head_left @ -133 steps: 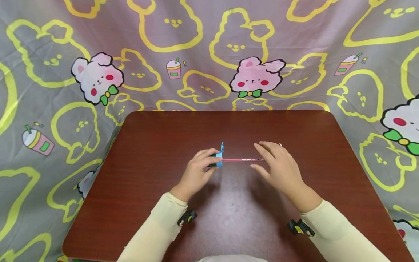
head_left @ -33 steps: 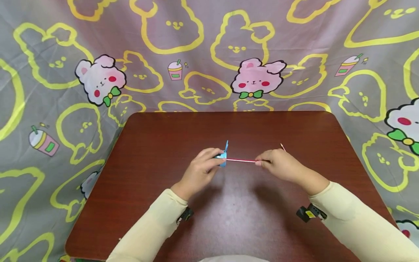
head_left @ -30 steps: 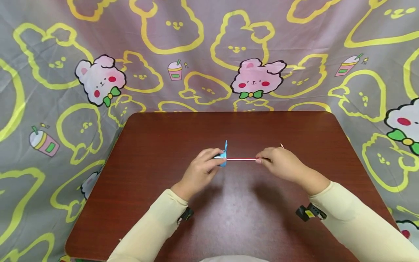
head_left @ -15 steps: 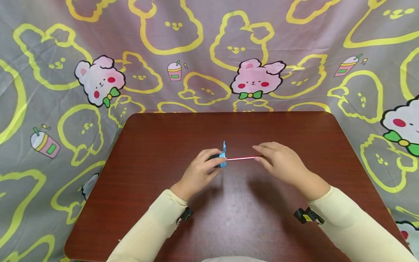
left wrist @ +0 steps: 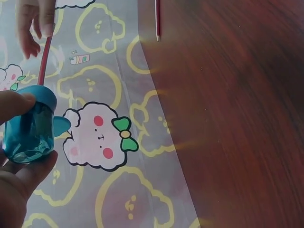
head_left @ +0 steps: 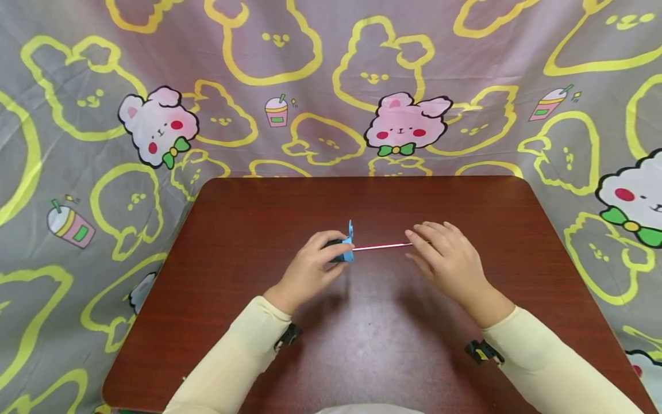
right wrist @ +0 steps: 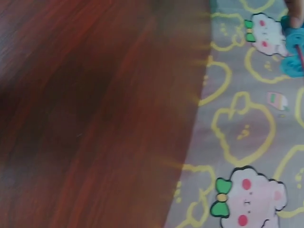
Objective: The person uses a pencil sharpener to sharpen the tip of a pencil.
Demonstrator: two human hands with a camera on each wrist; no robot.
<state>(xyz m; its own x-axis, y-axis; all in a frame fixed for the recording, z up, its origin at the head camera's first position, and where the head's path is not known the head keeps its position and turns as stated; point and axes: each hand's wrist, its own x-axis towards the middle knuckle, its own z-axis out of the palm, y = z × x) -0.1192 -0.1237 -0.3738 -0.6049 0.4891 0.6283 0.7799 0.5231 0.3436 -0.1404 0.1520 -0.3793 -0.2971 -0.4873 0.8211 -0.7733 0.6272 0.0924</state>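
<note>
My left hand grips a blue pencil sharpener with a see-through shavings container. Its lid stands flipped up. A red-and-white striped pencil sticks out of the sharpener to the right, its inner end hidden. My right hand is at the pencil's far end, index finger above and thumb below, parted. The left wrist view shows the sharpener between left fingers and thumb, and the right hand around the pencil. The right wrist view catches only the sharpener at its edge.
Another pencil lies on the brown table, seen in the left wrist view; in the head view the right hand hides it. A cartoon-printed cloth hangs around the table's back and sides.
About a second ago the right hand pinched the pencil's end, knuckles rolled over. It has since rolled back and its fingers have parted. The left hand and sharpener have shifted slightly left.
</note>
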